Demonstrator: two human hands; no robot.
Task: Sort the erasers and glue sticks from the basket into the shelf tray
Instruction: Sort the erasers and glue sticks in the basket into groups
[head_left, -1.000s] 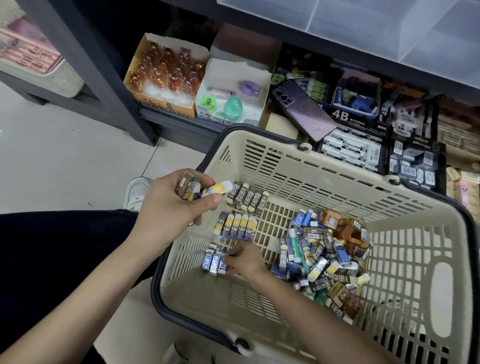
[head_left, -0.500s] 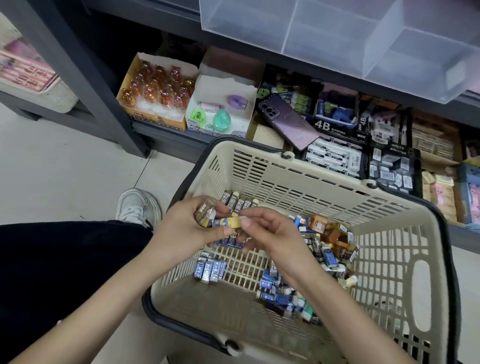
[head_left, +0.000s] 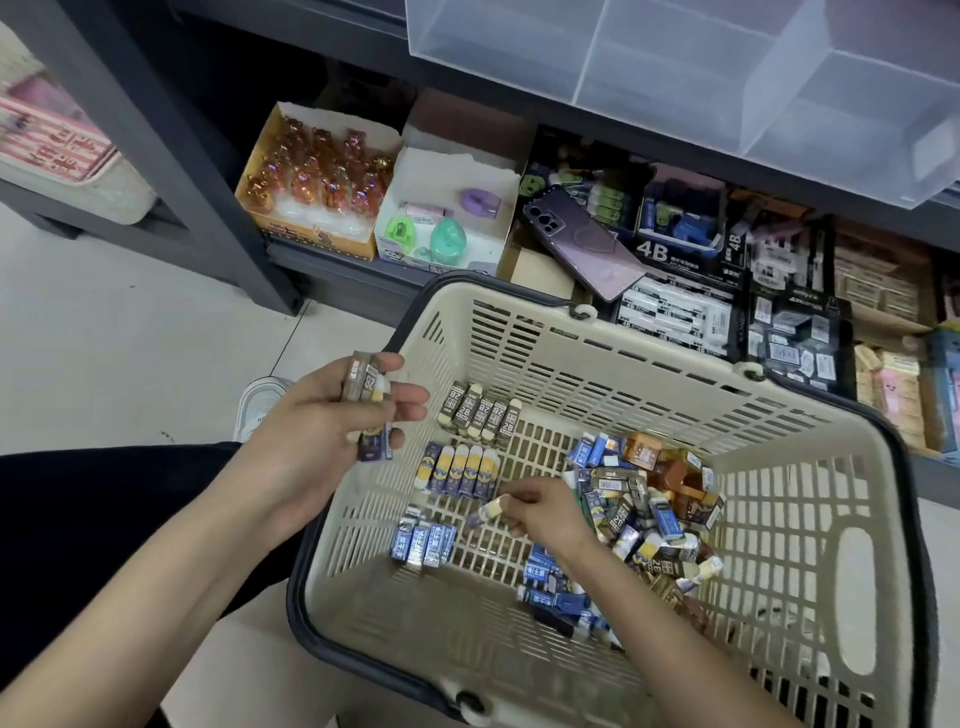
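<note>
A beige plastic basket (head_left: 649, 358) sits on the floor before the shelf. Inside it lie three neat rows of erasers: brown 2B ones (head_left: 480, 413), yellow-and-navy ones (head_left: 460, 470) and blue ones (head_left: 423, 543). A loose heap of mixed erasers (head_left: 639, 509) fills the right side. My left hand (head_left: 317, 441) hovers over the basket's left rim and holds several erasers (head_left: 369, 410). My right hand (head_left: 540, 512) is low in the basket, pinching a yellow-and-navy eraser (head_left: 491, 512) just below the yellow row.
A clear divided shelf tray (head_left: 675, 78) juts out above. The low shelf holds boxes of 4B erasers (head_left: 675, 306), a purple phone (head_left: 582, 241), a box of amber trinkets (head_left: 317, 176) and a white box of small toys (head_left: 441, 218). A white shoe (head_left: 262, 400) is left of the basket.
My right hand took the yellow-and-navy eraser from my left hand and dropped down into the basket beside the yellow row. The left hand lifted slightly with its remaining erasers.
</note>
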